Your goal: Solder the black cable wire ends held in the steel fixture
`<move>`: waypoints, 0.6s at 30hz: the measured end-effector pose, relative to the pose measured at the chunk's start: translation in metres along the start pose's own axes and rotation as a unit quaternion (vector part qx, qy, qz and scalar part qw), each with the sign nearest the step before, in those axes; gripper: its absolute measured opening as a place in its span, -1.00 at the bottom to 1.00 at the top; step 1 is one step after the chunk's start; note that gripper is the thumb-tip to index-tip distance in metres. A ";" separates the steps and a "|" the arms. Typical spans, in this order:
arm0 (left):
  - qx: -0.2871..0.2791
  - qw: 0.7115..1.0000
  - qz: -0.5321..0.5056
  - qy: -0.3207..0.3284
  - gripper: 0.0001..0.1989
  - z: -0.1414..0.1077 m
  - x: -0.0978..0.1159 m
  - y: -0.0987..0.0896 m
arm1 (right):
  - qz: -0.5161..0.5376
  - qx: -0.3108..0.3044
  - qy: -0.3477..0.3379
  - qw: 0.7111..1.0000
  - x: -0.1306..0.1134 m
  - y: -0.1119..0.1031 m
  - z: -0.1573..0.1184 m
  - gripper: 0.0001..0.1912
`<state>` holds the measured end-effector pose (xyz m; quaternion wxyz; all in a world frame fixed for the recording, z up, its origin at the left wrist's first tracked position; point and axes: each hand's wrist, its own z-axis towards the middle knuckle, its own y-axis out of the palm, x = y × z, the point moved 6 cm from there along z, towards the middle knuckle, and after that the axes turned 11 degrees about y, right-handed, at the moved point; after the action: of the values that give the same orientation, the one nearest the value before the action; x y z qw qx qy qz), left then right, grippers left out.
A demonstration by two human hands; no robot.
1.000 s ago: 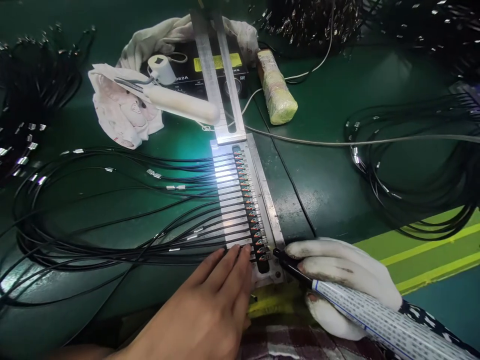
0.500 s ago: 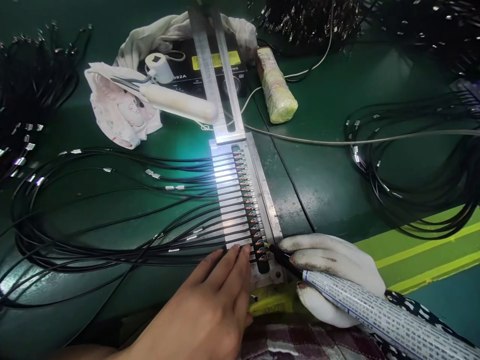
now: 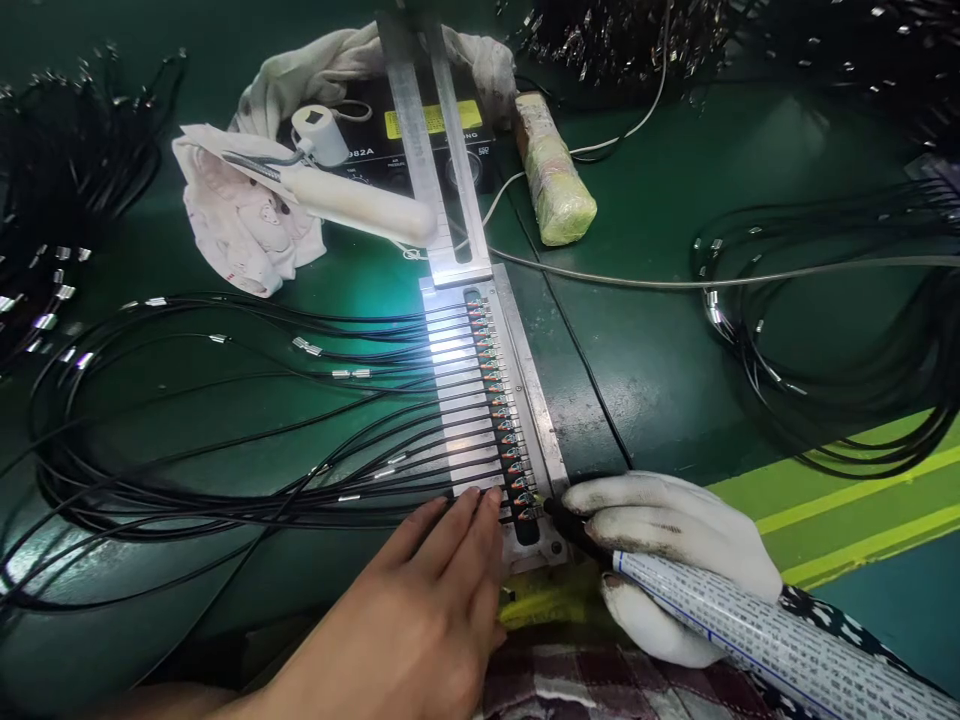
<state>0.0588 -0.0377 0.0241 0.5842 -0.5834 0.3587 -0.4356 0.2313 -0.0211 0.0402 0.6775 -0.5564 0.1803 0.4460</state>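
A flat metal fixture (image 3: 529, 400) has a dark slot with a row of stripped cable ends and small metal contacts (image 3: 495, 390). Black cables (image 3: 375, 430) run into it from the left. My bare left hand (image 3: 442, 590) lies with outstretched fingers over the lowest cables at the fixture's near end. In a white glove, my right hand (image 3: 682, 540) is closed around a dispensing syringe (image 3: 720, 610) with a print-covered barrel and black front. Its thin tip points at the contacts near the slot's lower end; whether it touches them I cannot tell.
Beyond the fixture are a metal bracket (image 3: 450, 170), a white rod-shaped lamp (image 3: 360, 205), a dark control box (image 3: 375, 150), a cloth (image 3: 240, 220) and a plastic-wrapped block (image 3: 555, 180). Cable bundles lie left (image 3: 67, 150) and right (image 3: 750, 370). A hose (image 3: 637, 282) crosses rightward.
My right hand and the syringe have shifted slightly right and toward me, with the tip moving a little down the row. My left hand stays on the cables.
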 end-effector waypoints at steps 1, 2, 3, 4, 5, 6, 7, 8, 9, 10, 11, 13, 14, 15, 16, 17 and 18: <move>-0.001 1.000 -0.001 0.002 -0.62 0.000 0.000 0.000 | 0.001 0.001 0.000 1.000 0.000 0.000 0.000 -0.83; -0.002 1.000 -0.002 0.004 -0.62 0.000 0.000 0.000 | 0.001 0.004 0.001 1.000 0.000 0.000 0.001 -0.83; -0.002 1.000 -0.002 0.005 -0.61 0.000 0.001 -0.001 | 0.002 0.006 0.001 1.000 0.000 0.000 0.001 -0.83; -0.002 1.000 -0.002 0.005 -0.61 0.000 0.001 -0.001 | 0.002 0.009 0.000 1.000 0.000 0.000 0.001 -0.83; 0.000 1.000 -0.002 0.004 -0.61 -0.001 0.001 -0.001 | 0.002 0.011 -0.001 1.000 0.000 0.000 0.002 -0.82; 0.001 1.000 -0.001 0.003 -0.61 -0.001 0.001 -0.001 | 0.001 0.012 -0.002 1.000 0.000 0.000 0.002 -0.82; 0.002 1.000 -0.001 0.002 -0.61 -0.002 0.001 -0.001 | 0.000 0.010 -0.002 1.000 0.000 0.000 0.002 -0.82; 0.002 1.000 -0.001 0.001 -0.62 -0.002 0.001 -0.001 | -0.001 0.009 -0.001 1.000 0.000 0.001 0.003 -0.82; 0.002 1.000 -0.001 0.000 -0.62 -0.002 0.001 -0.001 | -0.002 0.008 -0.001 1.000 0.000 0.001 0.003 -0.82; 0.002 1.000 -0.001 0.001 -0.62 -0.002 0.002 0.000 | -0.003 0.007 -0.001 1.000 0.000 0.001 0.003 -0.82; 0.001 1.000 0.000 0.001 -0.62 -0.002 0.002 0.000 | -0.004 0.006 -0.003 1.000 0.000 0.001 0.002 -0.82; 0.001 1.000 0.003 0.003 -0.62 -0.001 0.002 0.000 | -0.006 0.007 -0.005 1.000 0.000 0.000 0.002 -0.82; 0.003 1.000 0.004 0.002 -0.62 -0.001 0.002 0.000 | -0.008 0.008 -0.005 1.000 0.000 0.000 0.002 -0.82; 0.003 1.000 0.004 0.002 -0.62 -0.001 0.002 0.000 | -0.010 0.008 -0.003 1.000 0.000 0.000 0.001 -0.82; 0.005 1.000 0.004 0.001 -0.62 -0.001 0.001 -0.001 | -0.011 0.010 -0.001 1.000 0.000 0.000 0.001 -0.83; 0.006 1.000 0.004 0.000 -0.62 -0.001 0.001 -0.001 | -0.012 0.010 0.001 1.000 0.000 0.000 0.001 -0.83; 0.007 1.000 0.004 0.000 -0.62 -0.001 0.001 -0.001 | -0.011 0.011 0.002 1.000 0.000 0.000 0.001 -0.82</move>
<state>0.0582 -0.0389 0.0251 0.5900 -0.5777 0.3582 -0.4357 0.2312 -0.0198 0.0403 0.6883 -0.5518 0.1801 0.4351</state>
